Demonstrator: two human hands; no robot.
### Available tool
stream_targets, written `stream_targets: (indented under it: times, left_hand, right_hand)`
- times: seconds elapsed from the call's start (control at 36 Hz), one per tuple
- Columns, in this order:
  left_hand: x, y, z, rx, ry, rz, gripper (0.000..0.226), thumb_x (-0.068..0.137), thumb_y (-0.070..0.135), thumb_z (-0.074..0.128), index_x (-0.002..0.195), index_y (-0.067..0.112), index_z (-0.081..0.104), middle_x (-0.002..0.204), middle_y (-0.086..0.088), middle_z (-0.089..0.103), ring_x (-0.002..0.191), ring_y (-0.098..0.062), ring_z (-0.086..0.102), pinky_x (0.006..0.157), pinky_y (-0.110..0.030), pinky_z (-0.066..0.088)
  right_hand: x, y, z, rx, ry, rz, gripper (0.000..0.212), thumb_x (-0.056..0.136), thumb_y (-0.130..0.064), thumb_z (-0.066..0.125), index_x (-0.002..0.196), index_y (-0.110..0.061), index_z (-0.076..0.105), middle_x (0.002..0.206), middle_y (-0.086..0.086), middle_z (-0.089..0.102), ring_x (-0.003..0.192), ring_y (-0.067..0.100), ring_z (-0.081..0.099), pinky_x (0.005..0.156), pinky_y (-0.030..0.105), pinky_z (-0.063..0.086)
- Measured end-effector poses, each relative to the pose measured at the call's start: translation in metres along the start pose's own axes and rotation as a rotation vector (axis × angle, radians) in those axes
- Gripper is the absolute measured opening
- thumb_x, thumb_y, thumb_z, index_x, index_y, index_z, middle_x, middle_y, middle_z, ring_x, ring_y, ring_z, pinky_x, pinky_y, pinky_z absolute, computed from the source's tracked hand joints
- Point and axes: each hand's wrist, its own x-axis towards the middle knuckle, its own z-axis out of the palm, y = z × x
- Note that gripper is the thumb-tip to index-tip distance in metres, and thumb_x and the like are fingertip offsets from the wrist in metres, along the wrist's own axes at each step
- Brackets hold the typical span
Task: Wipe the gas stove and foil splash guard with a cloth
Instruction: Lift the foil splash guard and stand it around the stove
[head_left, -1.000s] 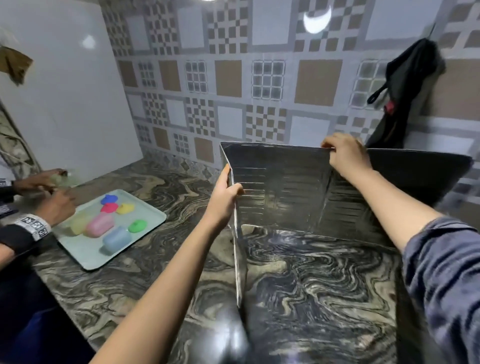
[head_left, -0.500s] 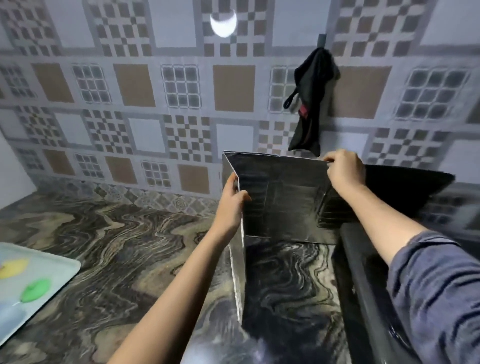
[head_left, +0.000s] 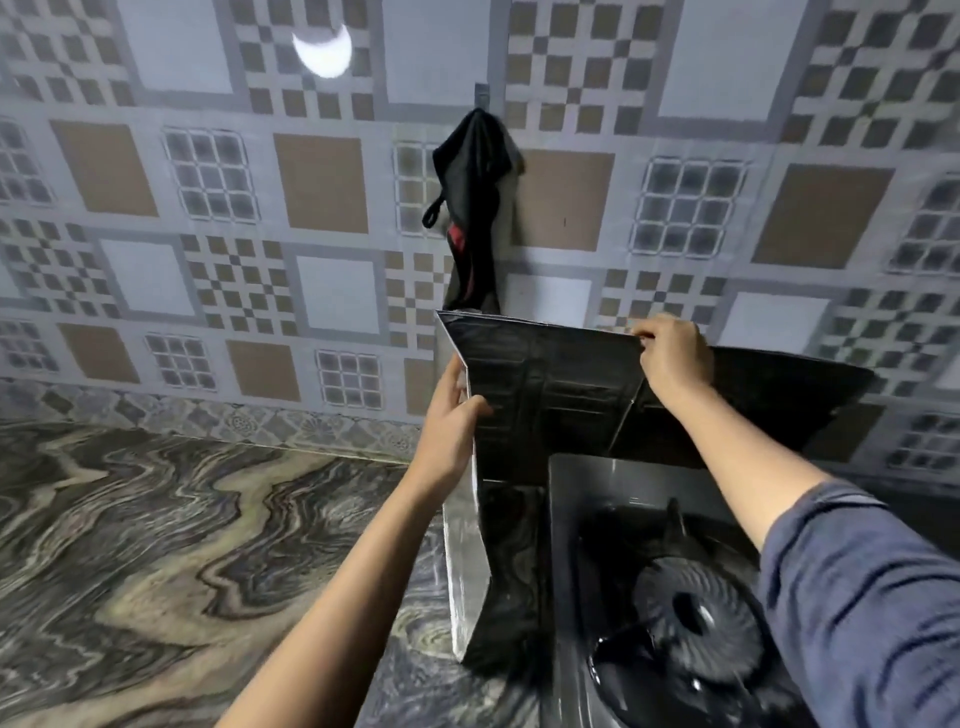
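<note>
Behind 5 o'clock gas stove (head_left: 613, 525), foil splash guard (head_left: 550, 384), left hand (head_left: 449, 431) clamped on side fold, right hand (head_left: 672, 358) clamped on top edge.

I see foil splash guard (head_left: 550, 389) standing folded on marbled countertop (head_left: 156, 545). Back panel behind gas stove (head_left: 628, 480), left wing just beside stove's left edge. Left hand (head_left: 449, 421) grips vertical fold at guard's left corner, thumb on inner face, fingers behind. Right hand (head_left: 672, 356) pinches top edge of back panel; grey-blue sleeve (head_left: 857, 597) on that arm. Burner (head_left: 696, 623) at lower right, blurred. Black cloth (head_left: 475, 208) with red patch hangs from hook on patterned tile wall (head_left: 322, 182), lower end just above guard's left corner.
</note>
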Motion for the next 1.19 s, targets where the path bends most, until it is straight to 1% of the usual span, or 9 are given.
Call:
stream_targets:
  times: [0.19,0.47,0.56,0.67,0.86,1.03,1.08,1.14,1.19]
  left_hand:
    - [-0.001,0.001,0.034,0.018,0.028,-0.074,0.075,0.078,0.002,0.048,0.148,0.011,0.023,0.153,-0.002,0.029,0.142,-0.013,0.026,0.119,-0.036,0.02]
    - [0.011,-0.002,0.075,0.008,-0.012,-0.13,0.073,0.08,-0.001,0.043,0.148,0.014,0.023,0.153,-0.002,0.03,0.142,-0.015,0.028,0.118,-0.035,0.022]
    - [0.017,-0.006,0.076,0.027,0.006,-0.142,0.061,0.083,-0.006,0.039,0.138,0.02,0.036,0.138,0.013,0.046,0.123,0.008,0.045,0.1,-0.009,0.036]
    - [0.023,-0.013,0.072,0.054,-0.005,-0.152,0.072,0.079,0.003,0.044,0.147,0.018,0.027,0.154,0.004,0.029,0.141,-0.009,0.027,0.119,-0.036,0.021]
    - [0.029,-0.021,0.072,0.042,0.0,-0.128,0.063,0.089,-0.003,0.039,0.147,0.015,0.025,0.155,0.002,0.025,0.143,-0.009,0.022,0.115,-0.026,0.02]
    - [0.032,-0.023,0.088,0.054,-0.056,-0.112,0.06,0.089,-0.004,0.038,0.146,0.013,0.028,0.153,0.003,0.029,0.138,-0.005,0.03,0.102,-0.012,0.026]
    - [0.035,-0.024,0.094,0.044,-0.079,-0.108,0.059,0.089,-0.007,0.036,0.143,0.015,0.032,0.145,0.008,0.039,0.117,0.006,0.047,0.087,0.0,0.037]
    - [0.037,-0.028,0.099,0.011,-0.104,-0.12,0.057,0.089,-0.007,0.035,0.138,0.023,0.037,0.128,0.014,0.051,0.094,0.015,0.055,0.08,-0.004,0.043]
    - [0.038,-0.031,0.1,0.003,-0.118,-0.126,0.056,0.087,-0.003,0.039,0.138,0.021,0.04,0.121,0.017,0.055,0.098,0.01,0.055,0.088,-0.016,0.043]
  right_hand:
    - [0.01,0.037,-0.009,-0.002,-0.021,-0.005,0.038,0.083,0.014,0.046,0.106,-0.007,0.069,0.108,0.013,0.066,0.097,0.034,0.061,0.079,0.036,0.051]
    - [0.024,0.076,-0.018,-0.008,0.048,0.01,0.035,0.081,0.012,0.049,0.102,-0.006,0.07,0.107,0.014,0.067,0.097,0.034,0.059,0.08,0.034,0.048]
    - [0.025,0.081,-0.011,-0.041,0.039,-0.004,0.03,0.085,0.005,0.051,0.106,-0.008,0.068,0.109,0.012,0.066,0.099,0.032,0.057,0.084,0.036,0.046]
    - [0.026,0.07,0.001,-0.026,-0.015,-0.082,0.028,0.089,-0.002,0.051,0.111,-0.01,0.066,0.112,0.009,0.067,0.103,0.03,0.057,0.089,0.038,0.046]
    - [0.031,0.04,0.027,0.072,-0.069,-0.332,0.029,0.088,0.0,0.052,0.109,-0.012,0.069,0.111,0.006,0.07,0.1,0.031,0.063,0.09,0.038,0.046]
    - [0.039,0.066,0.018,0.063,-0.025,-0.234,0.029,0.087,0.002,0.052,0.103,-0.011,0.073,0.102,0.009,0.072,0.092,0.032,0.064,0.084,0.035,0.052]
    - [0.04,0.078,0.012,0.053,-0.002,-0.185,0.028,0.087,0.003,0.053,0.101,-0.01,0.073,0.099,0.01,0.071,0.091,0.033,0.062,0.083,0.034,0.052]
    - [0.04,0.089,0.007,0.045,0.035,-0.151,0.027,0.086,0.004,0.054,0.099,-0.008,0.074,0.096,0.011,0.069,0.092,0.033,0.058,0.082,0.035,0.05]
    - [0.04,0.096,0.003,0.042,0.072,-0.114,0.026,0.086,0.004,0.055,0.097,-0.01,0.074,0.093,0.01,0.066,0.092,0.031,0.053,0.081,0.038,0.048]
